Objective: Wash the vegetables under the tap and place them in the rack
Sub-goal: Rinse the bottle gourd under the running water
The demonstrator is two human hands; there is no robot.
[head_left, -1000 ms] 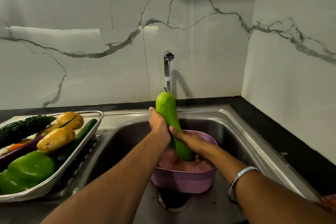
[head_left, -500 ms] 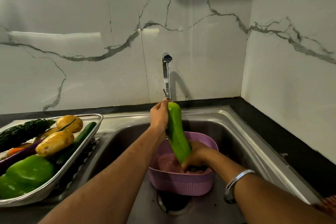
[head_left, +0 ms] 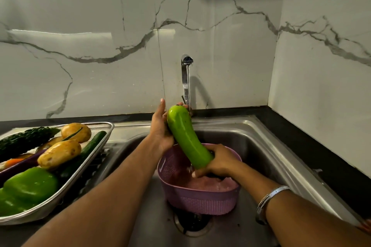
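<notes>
Clearly the washing step is in hand: the person holds a long, smooth, light-green gourd (head_left: 186,136) slantwise under the chrome wall tap (head_left: 186,80), whose thin stream falls toward the gourd's rounded upper end. The left hand (head_left: 161,128) lies along the upper part with its fingers nearly straight, the palm against the skin and the fingertips reaching up past the top, so it rubs or steadies more than it grips. The right hand (head_left: 217,161) has its fingers curled round the lower end, just above the perforated pink plastic colander (head_left: 197,196) that stands in the stainless steel sink (head_left: 261,146); whether that end touches the colander is hidden by the hand.

The next move, by this reading, calls for a firmer hold on the wet, slippery gourd with both hands and a carry leftward to the steel wire-mesh rack (head_left: 88,168) beside the sink, where two brown potatoes (head_left: 60,153), a green bell pepper (head_left: 30,186), a dark cucumber (head_left: 88,148) and a knobbly bitter gourd (head_left: 24,140) already crowd the space.

Against half a second ago, the gourd leans more to the left and shows its broad face, the left hand has opened out from a closed grip near the tip, and the right hand has turned over the lower end.
</notes>
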